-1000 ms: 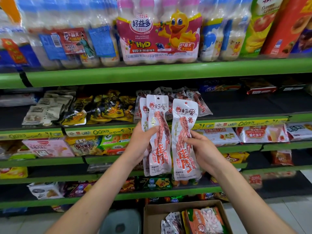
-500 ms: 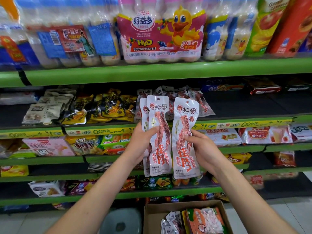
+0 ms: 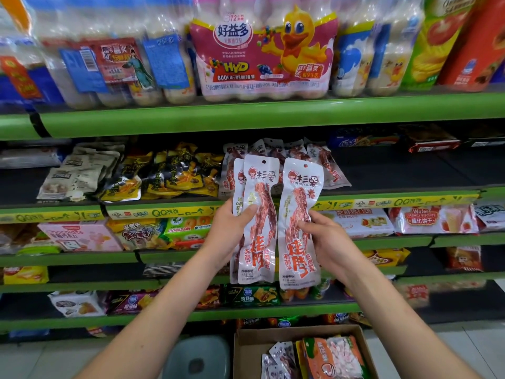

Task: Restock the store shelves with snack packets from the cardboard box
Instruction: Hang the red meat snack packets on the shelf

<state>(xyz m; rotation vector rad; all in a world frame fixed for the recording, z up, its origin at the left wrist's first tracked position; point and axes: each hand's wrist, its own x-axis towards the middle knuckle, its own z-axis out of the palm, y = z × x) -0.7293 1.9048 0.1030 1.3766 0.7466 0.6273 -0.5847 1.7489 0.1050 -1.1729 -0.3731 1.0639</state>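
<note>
My left hand (image 3: 232, 231) pinches a small stack of red-and-white meat-stick packets (image 3: 258, 217); my right hand (image 3: 325, 242) grips one more packet (image 3: 299, 228) beside it. I'd square them together, then lay them on the matching pile (image 3: 322, 165) above.

forearms: bare, no sleeves seen | left hand (image 3: 232, 228), right hand (image 3: 328, 242): apparently ungloved

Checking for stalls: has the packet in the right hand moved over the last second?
No. The packet in the right hand still straddles the yellow price strip at the same height.
</note>
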